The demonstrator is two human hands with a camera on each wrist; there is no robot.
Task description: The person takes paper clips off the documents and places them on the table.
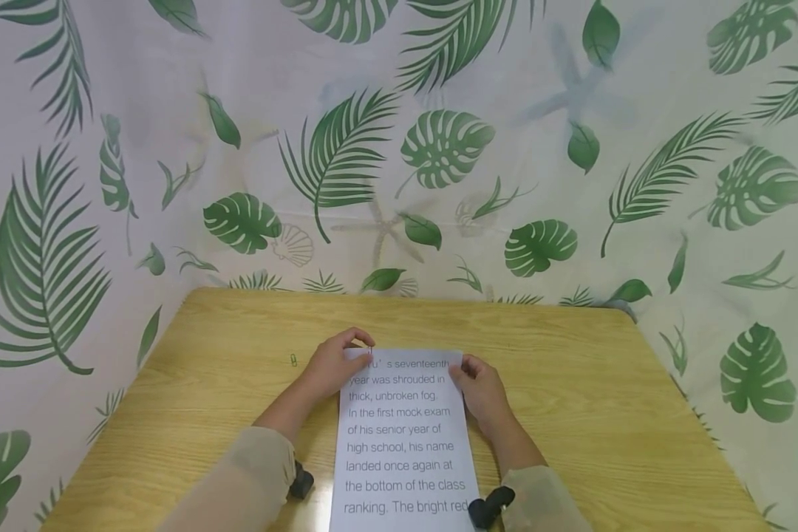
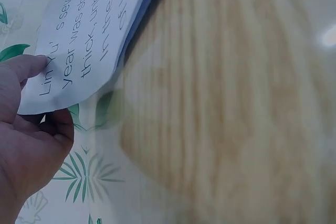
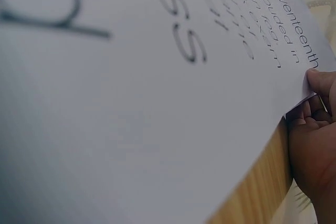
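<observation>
A white printed paper (image 1: 406, 443) with large lines of English text stretches from my hands toward the bottom of the head view. My left hand (image 1: 331, 366) pinches its top left corner, with the thumb over the first printed word. In the left wrist view that thumb lies on the printed face (image 2: 79, 40) and the curled fingers (image 2: 64, 124) are beneath the edge. My right hand (image 1: 485, 391) pinches the top right corner, thumb on top beside the word "seventeenth". The right wrist view has the paper (image 3: 131, 119) filling most of the picture.
A small green paper clip (image 1: 294, 360) lies on the wooden table (image 1: 585, 414), left of my left hand. Behind the table hangs a white curtain (image 1: 253, 162) printed with green leaves. Dark wrist mounts (image 1: 301, 480) are on both sleeves.
</observation>
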